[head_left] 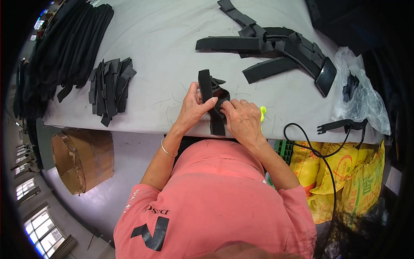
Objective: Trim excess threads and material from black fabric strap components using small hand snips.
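Both my hands are on one black fabric strap piece (205, 86) near the table's front edge. My left hand (195, 108) pinches its flat band, the thumb lying across the front. My right hand (243, 118) has its fingers closed on the folded part at the right side, where a dark reddish inside shows. The fingertips of my right hand are partly hidden by the fabric. Bits of the piece stick up and hang down past my hands. A bright yellow-green scrap (263, 113) lies just right of my right hand.
Small black strips (111, 88) lie stacked at left, beside long black pieces (71, 41). More black straps (276, 47) spread at the far right, near a clear plastic bag (360, 90) and a buckle strap (343, 125). Below are a cardboard box (84, 159), yellow sacks (340, 170) and a black cord (328, 166).
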`<state>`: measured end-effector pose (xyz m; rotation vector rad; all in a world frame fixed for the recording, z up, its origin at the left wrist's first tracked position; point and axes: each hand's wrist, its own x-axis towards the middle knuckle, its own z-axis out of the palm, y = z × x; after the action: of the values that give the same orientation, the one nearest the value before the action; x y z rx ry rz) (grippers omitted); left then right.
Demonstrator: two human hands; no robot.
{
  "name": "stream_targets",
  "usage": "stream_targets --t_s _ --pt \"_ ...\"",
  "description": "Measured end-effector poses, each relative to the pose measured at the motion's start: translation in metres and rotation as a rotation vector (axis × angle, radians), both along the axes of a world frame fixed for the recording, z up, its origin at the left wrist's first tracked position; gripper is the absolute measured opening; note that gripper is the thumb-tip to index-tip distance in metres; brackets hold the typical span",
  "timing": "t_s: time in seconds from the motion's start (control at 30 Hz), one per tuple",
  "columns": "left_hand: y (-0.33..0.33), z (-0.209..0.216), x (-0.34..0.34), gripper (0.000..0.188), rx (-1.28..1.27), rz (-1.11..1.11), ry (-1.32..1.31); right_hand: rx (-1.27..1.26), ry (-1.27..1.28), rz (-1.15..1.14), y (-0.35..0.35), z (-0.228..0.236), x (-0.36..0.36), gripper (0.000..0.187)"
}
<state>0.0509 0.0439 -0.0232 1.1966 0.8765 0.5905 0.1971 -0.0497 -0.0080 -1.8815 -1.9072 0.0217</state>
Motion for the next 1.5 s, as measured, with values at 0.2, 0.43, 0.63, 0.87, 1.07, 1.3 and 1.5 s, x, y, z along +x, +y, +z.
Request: stream_targets --t_s 0.2,0.43,0.63,0.87,1.07,1.3,1.5 --pt "0.000 0.000 0.000 0.042 0.000 -0.001 -0.022 0.007 0.008 0.007 0.002 -0.003 -0.001 0.011" --pt "0.001 -0.002 -0.001 0.037 -0.005 -0.005 -0.031 -0.046 0.229 -0.057 0.002 0.003 0.004 0.009" --pt "0.004 0.032 -0.018 0.047 -0.220 -0.029 -0.243 -0.236 1.098 -0.100 -0.014 0.014 0.046 0.016" --pt "0.016 0.045 -0.036 0.051 -0.211 -0.107 -0.115 -0.032 1.077 -0.260 -0.016 0.007 0.062 0.018" --pt "0.027 0.057 -0.058 0.057 -0.053 -0.035 -0.210 0.089 0.370 -0.310 -0.003 -0.019 0.051 0.030" --pt "0.035 0.083 -0.127 0.054 0.179 0.344 -0.147 0.008 -0.031 -0.165 0.026 -0.030 0.007 0.040" --pt "0.044 0.102 -0.163 0.057 0.462 0.655 0.077 -0.023 -0.055 0.153 0.068 -0.037 -0.079 0.036"
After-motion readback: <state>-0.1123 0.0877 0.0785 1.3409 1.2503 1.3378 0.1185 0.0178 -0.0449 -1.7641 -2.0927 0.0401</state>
